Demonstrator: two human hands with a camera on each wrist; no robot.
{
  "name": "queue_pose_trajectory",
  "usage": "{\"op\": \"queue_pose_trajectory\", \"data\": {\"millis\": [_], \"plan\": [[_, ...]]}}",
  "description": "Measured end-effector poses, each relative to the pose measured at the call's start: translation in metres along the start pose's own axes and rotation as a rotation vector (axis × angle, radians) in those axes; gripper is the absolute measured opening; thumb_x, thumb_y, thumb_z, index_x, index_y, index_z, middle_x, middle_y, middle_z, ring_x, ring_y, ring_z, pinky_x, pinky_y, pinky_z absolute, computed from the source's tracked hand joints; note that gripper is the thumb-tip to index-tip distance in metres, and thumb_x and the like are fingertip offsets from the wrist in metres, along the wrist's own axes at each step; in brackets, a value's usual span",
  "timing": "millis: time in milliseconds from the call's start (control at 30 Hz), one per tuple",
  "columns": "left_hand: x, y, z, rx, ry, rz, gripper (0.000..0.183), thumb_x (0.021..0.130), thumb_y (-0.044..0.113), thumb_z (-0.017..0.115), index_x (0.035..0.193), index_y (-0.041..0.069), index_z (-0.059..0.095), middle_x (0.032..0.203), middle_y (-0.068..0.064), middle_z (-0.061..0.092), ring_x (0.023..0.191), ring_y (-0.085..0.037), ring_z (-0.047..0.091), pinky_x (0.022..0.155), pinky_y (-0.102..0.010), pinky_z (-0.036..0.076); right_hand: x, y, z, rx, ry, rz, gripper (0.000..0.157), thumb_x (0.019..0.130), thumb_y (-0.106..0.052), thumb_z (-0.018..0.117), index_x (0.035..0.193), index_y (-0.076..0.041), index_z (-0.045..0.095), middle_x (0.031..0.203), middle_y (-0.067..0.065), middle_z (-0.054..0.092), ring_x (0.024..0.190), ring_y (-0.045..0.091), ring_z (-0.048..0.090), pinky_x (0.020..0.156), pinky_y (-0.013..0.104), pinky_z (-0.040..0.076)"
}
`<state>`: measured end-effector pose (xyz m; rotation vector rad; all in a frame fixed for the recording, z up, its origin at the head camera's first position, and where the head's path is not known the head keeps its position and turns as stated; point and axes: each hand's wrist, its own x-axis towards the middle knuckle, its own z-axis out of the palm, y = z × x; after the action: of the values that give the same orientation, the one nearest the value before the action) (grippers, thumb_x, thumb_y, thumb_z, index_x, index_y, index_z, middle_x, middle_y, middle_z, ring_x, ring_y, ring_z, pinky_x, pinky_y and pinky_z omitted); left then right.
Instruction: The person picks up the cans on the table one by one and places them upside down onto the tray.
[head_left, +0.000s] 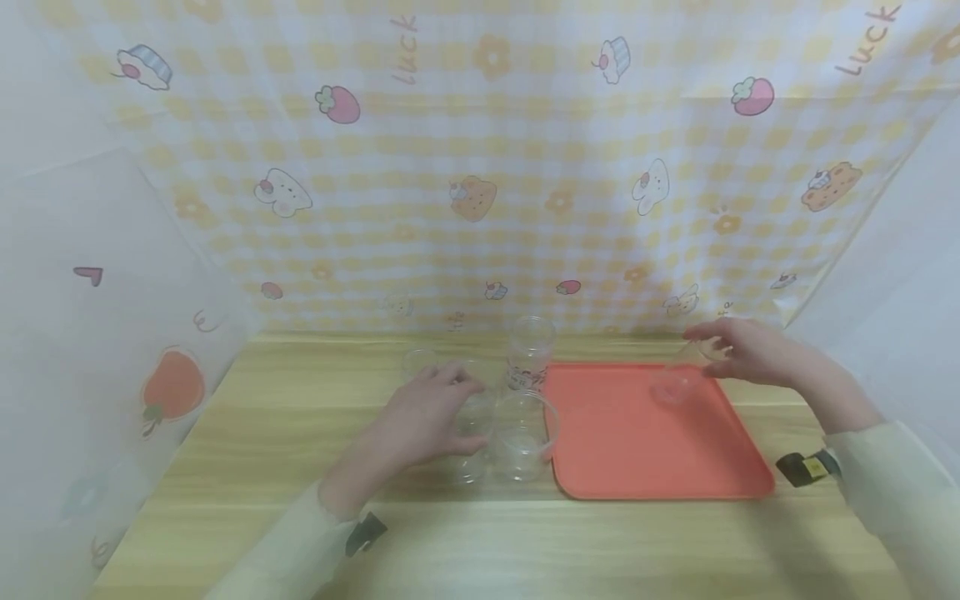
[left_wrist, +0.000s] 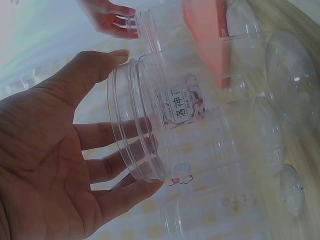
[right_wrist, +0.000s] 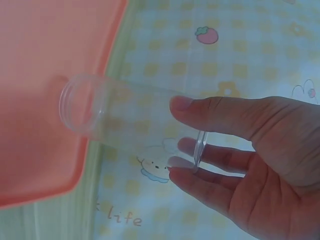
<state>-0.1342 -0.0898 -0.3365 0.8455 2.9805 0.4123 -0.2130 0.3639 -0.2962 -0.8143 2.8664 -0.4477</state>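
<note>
Among clear jars [head_left: 531, 358], left grip [head_left: 420, 417] clasps one; right grip [head_left: 753, 352], another jar [right_wrist: 132, 112] over tray [head_left: 637, 450].

ok so the jar [right_wrist: 132, 115] in my right hand [head_left: 753, 354] is clear, tray [head_left: 637, 450] left of it coral red, cloth [head_left: 525, 150] behind yellow-and-white checked with strawberries [head_left: 343, 105]

Two sleeved arms [head_left: 888, 483] reached forward, hands well apart. The left hand [head_left: 423, 417] pointed rightward, thumb and bent fingers [left_wrist: 120, 202] curved in a grip; the right hand [head_left: 757, 352] pointed leftward, thumb opposing its fingertips.
</note>
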Motion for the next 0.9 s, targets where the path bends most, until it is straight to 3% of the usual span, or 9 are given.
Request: {"op": "queue_pose_trajectory", "data": {"millis": [500, 900], "plan": [[-0.001, 0.0, 0.0, -0.008, 0.01, 0.006, 0.068, 0.08, 0.05, 0.084, 0.136, 0.015, 0.064, 0.125, -0.002, 0.059, 0.11, -0.027, 0.056, 0.082, -0.042, 0.056, -0.001, 0.023, 0.003, -0.027, -0.035, 0.06, 0.055, 0.08, -0.002, 0.083, 0.129, 0.01, 0.061, 0.124, 0.032, 0.062, 0.099, 0.051, 0.065, 0.079, 0.056, 0.058], [-0.002, 0.001, -0.001, -0.002, 0.017, 0.015, 0.068, 0.081, 0.049, 0.084, 0.135, 0.013, 0.064, 0.126, -0.003, 0.059, 0.11, -0.027, 0.056, 0.084, -0.042, 0.056, 0.001, 0.033, 0.015, -0.07, 0.007, 0.025, 0.056, 0.079, 0.001, 0.082, 0.129, 0.011, 0.058, 0.123, 0.033, 0.061, 0.101, 0.052, 0.063, 0.077, 0.056, 0.058]]}}
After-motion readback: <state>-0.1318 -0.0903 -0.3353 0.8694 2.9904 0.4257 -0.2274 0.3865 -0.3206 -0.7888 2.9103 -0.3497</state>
